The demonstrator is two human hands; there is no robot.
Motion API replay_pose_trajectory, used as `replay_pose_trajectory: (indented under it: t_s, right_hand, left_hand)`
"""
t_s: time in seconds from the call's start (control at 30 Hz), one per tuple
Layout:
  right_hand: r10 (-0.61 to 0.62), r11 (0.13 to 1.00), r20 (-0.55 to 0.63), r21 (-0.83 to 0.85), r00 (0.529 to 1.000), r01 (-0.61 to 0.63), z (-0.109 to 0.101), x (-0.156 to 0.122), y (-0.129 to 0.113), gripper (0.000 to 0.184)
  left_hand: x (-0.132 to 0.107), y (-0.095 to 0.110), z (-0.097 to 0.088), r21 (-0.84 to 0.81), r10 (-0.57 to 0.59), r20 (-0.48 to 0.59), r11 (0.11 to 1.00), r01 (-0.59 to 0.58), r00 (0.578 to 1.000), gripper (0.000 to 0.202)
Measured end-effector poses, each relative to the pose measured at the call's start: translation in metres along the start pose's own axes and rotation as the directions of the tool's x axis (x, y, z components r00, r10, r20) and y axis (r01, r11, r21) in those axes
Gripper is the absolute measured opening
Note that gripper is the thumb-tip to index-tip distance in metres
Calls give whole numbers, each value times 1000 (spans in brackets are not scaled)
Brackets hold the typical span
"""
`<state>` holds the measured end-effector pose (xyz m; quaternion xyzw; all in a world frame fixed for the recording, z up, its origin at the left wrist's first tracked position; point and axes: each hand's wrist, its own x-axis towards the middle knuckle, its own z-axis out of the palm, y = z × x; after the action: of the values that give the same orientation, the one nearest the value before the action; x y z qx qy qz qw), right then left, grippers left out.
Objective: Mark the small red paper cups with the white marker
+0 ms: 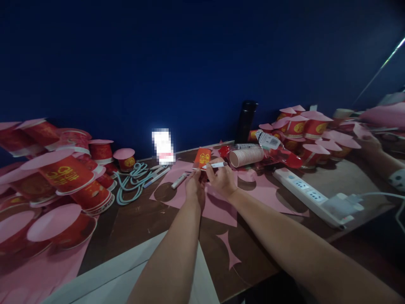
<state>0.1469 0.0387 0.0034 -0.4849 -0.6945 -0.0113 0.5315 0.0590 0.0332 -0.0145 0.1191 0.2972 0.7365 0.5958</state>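
A red paper cup (203,158) with gold lettering stands over the pink paper in the middle of the table. My left hand (196,184) is closed on its near, pale-edged end. Across that same end lies a white pen (217,165) with a dark tip, gripped in my right hand (223,180). The pen's other end reaches the cup's edge, and whether it touches is hard to make out. Just left of my left hand, a white capped tube (179,180) rests on the pink paper sheet (218,209), which has round holes cut in it.
Red cups topped with pink discs (60,221) crowd the left; more cups (314,126) stand right. Nearby are a lit phone (163,146), blue cable (129,190), black flask (247,121), sleeve of paper cups (247,156) and power strip (311,196). Another person's hand (368,141) shows far right.
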Motion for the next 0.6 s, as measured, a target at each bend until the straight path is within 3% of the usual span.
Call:
replay_pose_trajectory:
  t_s: [0.6]
  right_hand:
    - [-34,999,-11,-2,999,34,0,0,1,19]
  left_hand:
    - [1,1,1,17,-18,-22,1000,18,1000,5]
